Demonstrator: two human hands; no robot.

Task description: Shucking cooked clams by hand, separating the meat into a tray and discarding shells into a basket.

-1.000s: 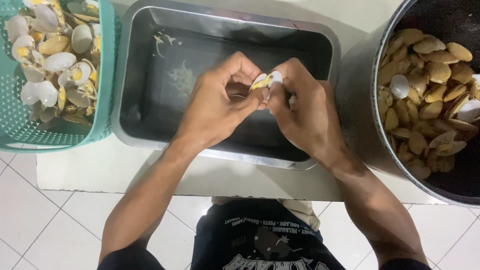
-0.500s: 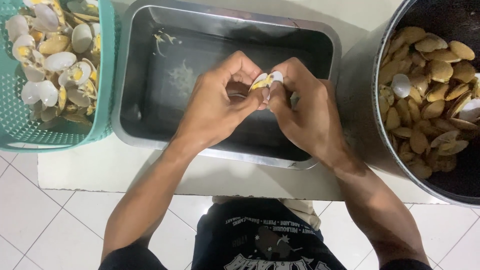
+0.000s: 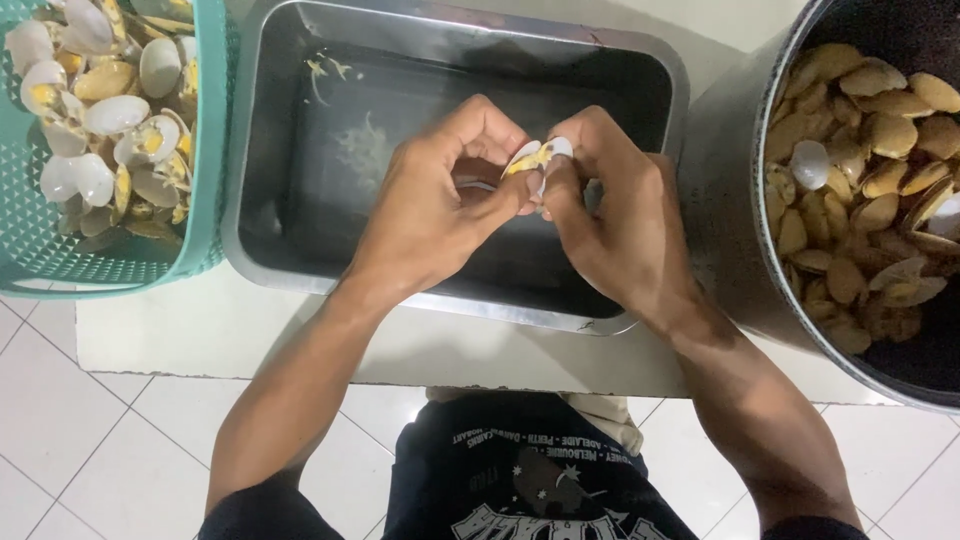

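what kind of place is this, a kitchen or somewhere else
Probably a home or small food-prep spot on a white tiled floor. Both hands pry a clam over a metal tray, between a teal basket of opened shells and a big pot of whole clams.

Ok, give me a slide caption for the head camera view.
Left hand and right hand pry open a clam over a steel tray.

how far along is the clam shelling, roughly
Done: the teal basket holds a pile of opened shells. In hand: the left hand and right hand grip one opened clam over the steel tray, which holds only scraps. Left: the dark pot is still heaped with closed clams, so plenty remains.
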